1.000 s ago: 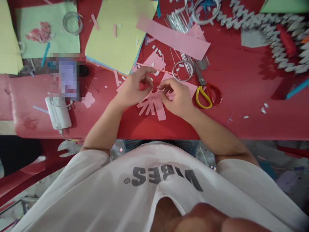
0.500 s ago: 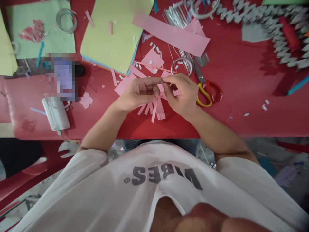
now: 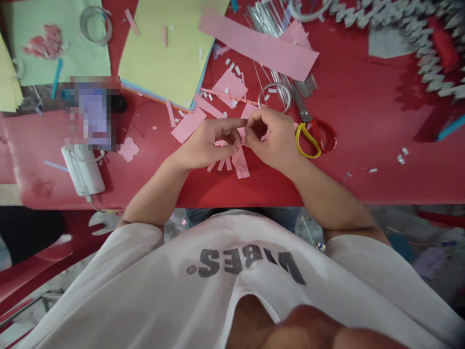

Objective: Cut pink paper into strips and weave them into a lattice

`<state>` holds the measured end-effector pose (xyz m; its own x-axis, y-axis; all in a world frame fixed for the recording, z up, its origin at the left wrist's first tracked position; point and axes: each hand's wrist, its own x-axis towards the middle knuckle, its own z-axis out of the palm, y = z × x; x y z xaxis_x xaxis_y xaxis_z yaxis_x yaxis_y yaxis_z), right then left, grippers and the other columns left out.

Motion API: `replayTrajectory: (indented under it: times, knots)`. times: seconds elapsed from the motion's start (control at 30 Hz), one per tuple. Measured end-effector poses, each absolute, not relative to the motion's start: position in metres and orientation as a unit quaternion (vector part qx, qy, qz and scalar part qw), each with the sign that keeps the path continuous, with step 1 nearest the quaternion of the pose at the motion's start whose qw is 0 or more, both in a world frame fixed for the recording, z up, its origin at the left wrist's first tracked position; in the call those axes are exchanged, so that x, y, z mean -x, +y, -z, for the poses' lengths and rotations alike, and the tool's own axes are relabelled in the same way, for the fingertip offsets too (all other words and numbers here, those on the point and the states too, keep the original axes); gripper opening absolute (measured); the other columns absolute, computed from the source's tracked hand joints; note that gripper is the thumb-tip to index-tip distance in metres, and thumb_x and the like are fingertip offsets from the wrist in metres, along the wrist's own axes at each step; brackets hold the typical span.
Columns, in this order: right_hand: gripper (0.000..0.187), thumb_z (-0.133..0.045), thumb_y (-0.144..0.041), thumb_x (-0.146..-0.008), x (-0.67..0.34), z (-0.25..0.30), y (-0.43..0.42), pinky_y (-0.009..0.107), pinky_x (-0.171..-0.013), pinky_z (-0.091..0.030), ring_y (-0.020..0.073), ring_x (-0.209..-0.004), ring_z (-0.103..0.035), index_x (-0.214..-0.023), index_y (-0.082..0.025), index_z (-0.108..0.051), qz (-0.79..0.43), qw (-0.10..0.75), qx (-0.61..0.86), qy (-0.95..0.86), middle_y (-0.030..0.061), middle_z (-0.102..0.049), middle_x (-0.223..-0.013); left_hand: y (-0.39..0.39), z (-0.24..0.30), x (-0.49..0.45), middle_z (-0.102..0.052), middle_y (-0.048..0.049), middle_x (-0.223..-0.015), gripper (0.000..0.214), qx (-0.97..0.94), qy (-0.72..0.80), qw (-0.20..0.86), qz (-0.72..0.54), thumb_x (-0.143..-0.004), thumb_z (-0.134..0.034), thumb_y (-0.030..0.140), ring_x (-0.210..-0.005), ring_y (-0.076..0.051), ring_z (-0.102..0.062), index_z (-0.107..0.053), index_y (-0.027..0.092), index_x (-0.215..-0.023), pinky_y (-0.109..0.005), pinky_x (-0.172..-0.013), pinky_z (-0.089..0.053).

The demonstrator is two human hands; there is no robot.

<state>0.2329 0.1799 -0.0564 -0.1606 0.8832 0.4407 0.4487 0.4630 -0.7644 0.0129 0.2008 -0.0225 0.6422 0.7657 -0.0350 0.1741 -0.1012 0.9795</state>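
My left hand [image 3: 207,143] and my right hand [image 3: 271,138] meet fingertip to fingertip over a red table [image 3: 363,160]. Both pinch a pink paper piece cut into a fringe of strips [image 3: 238,162], whose strips hang down toward the table edge below the fingers. The upper part of the paper is hidden between the curled fingers. Loose pink scraps [image 3: 189,123] lie just left of my left hand. Scissors with yellow and red handles [image 3: 312,138] rest right beside my right hand.
A long pink paper strip [image 3: 259,46] and yellow-green sheets [image 3: 167,48] lie farther back. A clear tape ring [image 3: 274,94] sits behind my hands, a white power bank [image 3: 83,169] at the left. Grey folded paper chains [image 3: 410,24] fill the far right.
Both hands rose from the table and came together, lifting the fringed pink paper; the strips that lay flat now hang from the pinching fingers. The view drifted slightly.
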Motion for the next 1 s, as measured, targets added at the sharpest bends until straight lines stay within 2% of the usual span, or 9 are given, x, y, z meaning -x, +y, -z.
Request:
replayTrajectory:
  times: [0.1,0.17,0.3,0.4,0.47,0.6,0.73,0.83,1.0]
  knots:
    - [0.009,-0.063,-0.020,-0.090,-0.233,0.058,0.180,0.035,-0.064,-0.050,0.0161,-0.067,-0.060,-0.093,-0.027,-0.058,-0.254,0.460,0.459,-0.717,-0.0028,-0.065,-0.081,0.201,0.023,-0.014,-0.074,-0.0045,-0.095,0.054,-0.697,0.342,0.579,-0.251,-0.086,-0.069,0.029,-0.090,-0.021,-0.074,-0.068,0.026,-0.140,-0.038,-0.076,-0.064]
    - [0.005,-0.064,-0.027,-0.094,-0.232,0.057,0.179,0.035,-0.064,-0.052,0.0160,-0.067,-0.059,-0.093,-0.028,-0.058,-0.272,0.471,0.450,-0.708,-0.0024,-0.064,-0.081,0.202,0.026,-0.016,-0.073,-0.0036,-0.094,0.061,-0.695,0.360,0.564,-0.264,-0.089,-0.067,0.029,-0.088,-0.020,-0.074,-0.060,0.028,-0.149,-0.038,-0.077,-0.065]
    - [0.019,-0.061,-0.045,-0.102,-0.226,0.049,0.174,0.037,-0.069,-0.057,0.0170,-0.074,-0.061,-0.093,-0.028,-0.060,-0.341,0.510,0.425,-0.665,-0.0004,-0.064,-0.086,0.207,0.040,-0.018,-0.071,-0.0036,-0.097,0.059,-0.684,0.422,0.499,-0.324,-0.096,-0.060,0.031,-0.086,-0.017,-0.074,-0.049,0.029,-0.154,-0.038,-0.081,-0.067]
    - [0.024,-0.069,-0.050,-0.100,-0.221,0.047,0.173,0.039,-0.077,-0.061,0.0207,-0.093,-0.065,-0.092,-0.028,-0.063,-0.385,0.542,0.394,-0.635,0.0030,-0.065,-0.099,0.211,0.051,-0.018,-0.070,-0.0063,-0.104,0.053,-0.684,0.460,0.449,-0.346,-0.100,-0.059,0.033,-0.098,-0.019,-0.075,-0.050,0.028,-0.152,-0.039,-0.087,-0.067]
    - [0.024,-0.074,-0.051,-0.097,-0.220,0.049,0.174,0.040,-0.079,-0.061,0.0214,-0.098,-0.066,-0.091,-0.029,-0.065,-0.394,0.554,0.381,-0.627,0.0035,-0.066,-0.102,0.211,0.056,-0.018,-0.070,-0.0076,-0.113,0.055,-0.692,0.473,0.419,-0.349,-0.101,-0.061,0.035,-0.107,-0.020,-0.075,-0.047,0.031,-0.154,-0.039,-0.089,-0.067]
    - [0.028,-0.076,-0.054,-0.097,-0.220,0.058,0.178,0.039,-0.079,-0.062,0.0180,-0.087,-0.068,-0.089,-0.028,-0.070,-0.415,0.551,0.406,-0.600,0.0005,-0.070,-0.095,0.207,0.057,-0.018,-0.068,-0.0086,-0.127,0.067,-0.706,0.478,0.397,-0.339,-0.103,-0.064,0.038,-0.104,-0.019,-0.077,-0.035,0.037,-0.164,-0.038,-0.088,-0.067]
    - [0.024,-0.083,-0.050,-0.093,-0.219,0.064,0.179,0.037,-0.080,-0.061,0.0177,-0.088,-0.070,-0.088,-0.027,-0.076,-0.453,0.560,0.413,-0.558,0.0009,-0.073,-0.098,0.199,0.053,-0.022,-0.071,-0.0101,-0.128,0.068,-0.713,0.480,0.395,-0.325,-0.106,-0.058,0.037,-0.100,-0.018,-0.078,-0.028,0.036,-0.167,-0.037,-0.088,-0.067]
    - [0.022,-0.084,-0.049,-0.091,-0.217,0.064,0.176,0.037,-0.079,-0.061,0.0190,-0.092,-0.072,-0.089,-0.028,-0.079,-0.457,0.552,0.426,-0.552,0.0019,-0.075,-0.102,0.193,0.051,-0.027,-0.073,-0.0100,-0.124,0.065,-0.710,0.480,0.397,-0.329,-0.107,-0.055,0.035,-0.104,-0.019,-0.078,-0.029,0.033,-0.167,-0.039,-0.092,-0.068]
    - [0.028,-0.080,-0.055,-0.095,-0.215,0.066,0.172,0.037,-0.077,-0.060,0.0177,-0.085,-0.071,-0.090,-0.027,-0.076,-0.433,0.535,0.461,-0.560,0.0014,-0.075,-0.099,0.184,0.047,-0.034,-0.074,-0.0075,-0.118,0.059,-0.699,0.486,0.404,-0.335,-0.108,-0.054,0.034,-0.107,-0.020,-0.078,-0.034,0.034,-0.163,-0.042,-0.095,-0.068]
